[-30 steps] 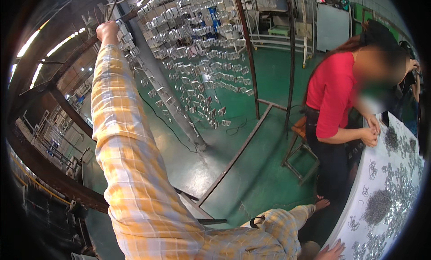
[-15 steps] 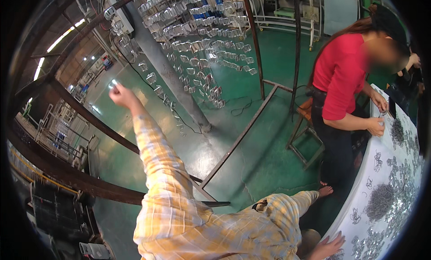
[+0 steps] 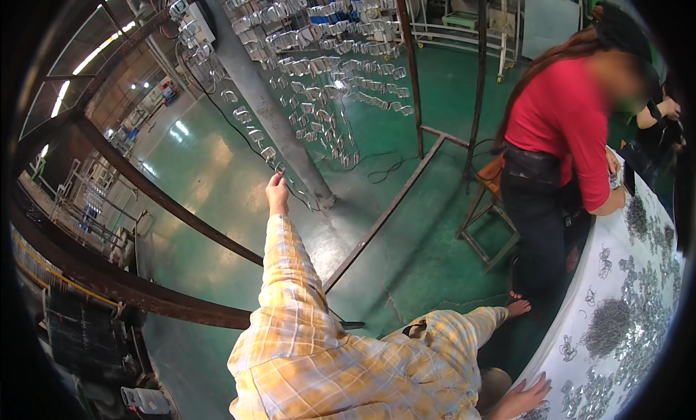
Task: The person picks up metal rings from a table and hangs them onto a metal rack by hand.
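Observation:
My left hand, its arm stretched out in a yellow plaid sleeve, is closed in a pinch on a small shiny metal piece. That piece is at the lower part of a hanging strand of shiny metal frames; whether it is hooked on cannot be made out. Low at the right, my right hand rests with fingers spread at the edge of a white-topped table. Beside it lie many small shiny metal pieces and a dark heap of thin wire-like bits.
More strands of metal frames hang ahead, beside a grey post. A rusty metal frame crosses the green floor. A person in a red top bends over the table near a stool. Another person is partly visible behind.
My left hand has moved right and down to the hanging strand, holding the shiny piece. My right hand has stayed at the table. The person in red has leaned further over the table.

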Motion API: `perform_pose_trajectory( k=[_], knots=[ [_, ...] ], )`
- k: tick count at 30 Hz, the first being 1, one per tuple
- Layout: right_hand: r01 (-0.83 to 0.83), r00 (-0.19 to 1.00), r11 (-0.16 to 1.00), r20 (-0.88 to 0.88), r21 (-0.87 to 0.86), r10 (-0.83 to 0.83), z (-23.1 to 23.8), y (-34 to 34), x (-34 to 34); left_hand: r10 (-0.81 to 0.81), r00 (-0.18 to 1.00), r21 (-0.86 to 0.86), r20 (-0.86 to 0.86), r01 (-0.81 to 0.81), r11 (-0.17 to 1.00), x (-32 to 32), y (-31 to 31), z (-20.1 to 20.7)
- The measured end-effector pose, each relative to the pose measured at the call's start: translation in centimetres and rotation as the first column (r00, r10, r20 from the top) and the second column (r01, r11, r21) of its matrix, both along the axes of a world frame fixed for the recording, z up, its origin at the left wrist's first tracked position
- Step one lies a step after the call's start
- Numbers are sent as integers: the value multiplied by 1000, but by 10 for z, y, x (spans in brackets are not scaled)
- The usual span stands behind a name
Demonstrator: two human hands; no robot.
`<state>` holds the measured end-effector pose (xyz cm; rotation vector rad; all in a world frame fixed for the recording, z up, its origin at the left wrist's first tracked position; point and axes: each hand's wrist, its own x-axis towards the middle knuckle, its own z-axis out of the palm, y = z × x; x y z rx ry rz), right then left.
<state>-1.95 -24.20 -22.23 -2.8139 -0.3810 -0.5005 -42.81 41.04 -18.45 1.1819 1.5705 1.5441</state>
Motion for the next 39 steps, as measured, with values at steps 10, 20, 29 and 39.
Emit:
perform_pose_trajectory(
  k=[10, 20, 29, 39],
  knots=[
    [6, 1000, 994, -15, -112, -8, 16, 6, -5, -196, 980, 52, 34, 195, 979, 86, -4, 12],
    [-18, 1000, 996, 10, -82, 19, 3, 1, -1, -93, 981, 104, -167, 112, 988, 120, -22, 2],
    [-18, 1000, 999, -16, -49, 17, 7, 3, -3, 399, 838, 134, -372, -376, 917, 121, -52, -5],
    [-16, 1000, 997, 12, -77, 17, 10, 5, -4, 362, 827, 115, -429, -348, 930, 102, -64, -6]
  ],
)
